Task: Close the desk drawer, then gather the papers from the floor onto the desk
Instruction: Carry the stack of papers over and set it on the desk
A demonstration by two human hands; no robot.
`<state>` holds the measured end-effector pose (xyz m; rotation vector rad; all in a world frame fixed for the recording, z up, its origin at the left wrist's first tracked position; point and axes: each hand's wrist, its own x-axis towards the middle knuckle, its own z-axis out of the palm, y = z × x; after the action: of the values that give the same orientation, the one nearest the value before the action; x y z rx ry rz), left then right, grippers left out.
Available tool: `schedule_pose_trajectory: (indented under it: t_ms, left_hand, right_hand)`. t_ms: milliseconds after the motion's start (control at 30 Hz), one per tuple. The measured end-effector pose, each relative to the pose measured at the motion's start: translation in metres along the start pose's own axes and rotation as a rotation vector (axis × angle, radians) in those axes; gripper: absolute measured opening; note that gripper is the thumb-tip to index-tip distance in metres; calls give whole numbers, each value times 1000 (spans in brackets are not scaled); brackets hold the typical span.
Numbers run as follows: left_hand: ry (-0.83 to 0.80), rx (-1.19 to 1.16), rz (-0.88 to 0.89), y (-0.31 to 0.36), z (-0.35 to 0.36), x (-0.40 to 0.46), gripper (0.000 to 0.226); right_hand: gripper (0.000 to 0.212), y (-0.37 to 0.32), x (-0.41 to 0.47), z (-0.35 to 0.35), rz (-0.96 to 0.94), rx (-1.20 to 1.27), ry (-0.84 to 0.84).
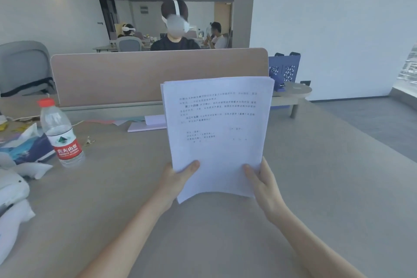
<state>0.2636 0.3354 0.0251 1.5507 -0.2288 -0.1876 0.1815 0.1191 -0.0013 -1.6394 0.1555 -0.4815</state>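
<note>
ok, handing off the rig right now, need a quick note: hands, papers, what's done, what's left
Left hand: gripping the lower left edge of the papers, thumb on the front.
Right hand: gripping the lower right edge, thumb on the front.
Papers: one stack, held upright above the desk, printed side facing the camera, bottom edge bowed.
Bottle stands to the left, clear of the stack.
Done: papers are gathered and up at the desk. Drawer and floor are out of view, so neither can be confirmed.
Left: lay the stack flat on the bare desk in front.
</note>
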Motion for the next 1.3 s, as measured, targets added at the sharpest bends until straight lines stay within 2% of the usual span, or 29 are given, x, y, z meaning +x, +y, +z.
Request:
schedule_pose_trajectory:
  t_ms: [67,100,200,433,567,667,767,833,967,1167,1300]
  left_hand:
    - [7,11,-15,-8,3,-2,35]
    - [10,1,-18,-13,3,-1,35]
    - [26,4,-44,-16,4,1,18]
    - [25,75,-64,-13,8,2,7]
    - [-29,62,-73,-4,14,5,8]
    - [-76,64,-120,3,25,5,14]
    - [-122,62,-163,5,38,4,31]
    - [-121,14,-210,5,48,4,38]
    - [-73,-60,-222,7,71,3,31]
    - [-30,-29,-115,4,114,11,27]
    - [-61,8,-107,9,146,21,23]
  right_hand:
    - [37,5,0,2,38,-26,-54]
    - [36,7,1,2,56,-33,-77]
    - [30,10,8,-2,108,-24,-74]
    - [21,-2,10,-16,214,-3,-82]
    - [23,-17,26,-33,252,-58,-154]
    - [23,-27,45,-43,271,-67,-80]
    - [43,-27,56,-49,309,-55,-12]
    - [36,-23,57,-54,304,-67,23]
    - [27,-15,57,-70,300,-72,104]
    - [35,-8,65,-110,324,-23,188]
    - [18,-6,72,-146,312,15,209]
